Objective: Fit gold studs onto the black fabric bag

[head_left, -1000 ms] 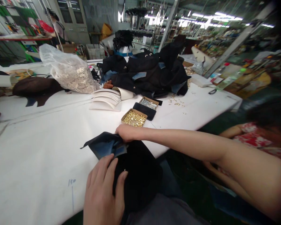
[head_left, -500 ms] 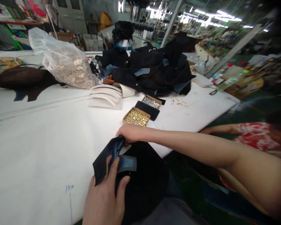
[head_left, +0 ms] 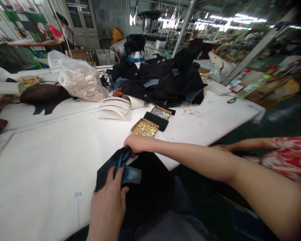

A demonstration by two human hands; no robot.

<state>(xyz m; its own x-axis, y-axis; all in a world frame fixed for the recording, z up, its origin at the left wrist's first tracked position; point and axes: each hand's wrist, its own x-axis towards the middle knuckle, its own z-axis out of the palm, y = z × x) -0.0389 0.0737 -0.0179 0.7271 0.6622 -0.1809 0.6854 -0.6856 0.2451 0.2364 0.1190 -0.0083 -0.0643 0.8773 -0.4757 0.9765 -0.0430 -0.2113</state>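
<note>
A black cloth piece with a shiny dark-blue underside (head_left: 150, 177) lies over the table's near edge and hangs toward my lap. My right hand (head_left: 135, 144) is closed on a bunched fold at its far end; its fingertips are mostly hidden. My left hand (head_left: 109, 201) grips the same cloth nearer to me, fingers on the dark-blue side and thumb close to a small blue patch (head_left: 132, 175). Just beyond my right hand stands a small box of gold-coloured metal fasteners (head_left: 144, 129). Behind it are a black pad (head_left: 155, 121) and a box of silver-coloured fasteners (head_left: 161, 113).
Black garments (head_left: 163, 80) are heaped at the back of the white table (head_left: 52, 160). Left of them are a curled booklet (head_left: 115, 107) and a clear bag of beige pieces (head_left: 82, 82). Loose fasteners (head_left: 189, 109) lie scattered at right. A person in a red-and-white sleeve (head_left: 288, 155) is close on the right.
The view has swung slightly left. My left thumb has drawn in closer to its fingers on the cloth. My right hand keeps its hold on the fold.
</note>
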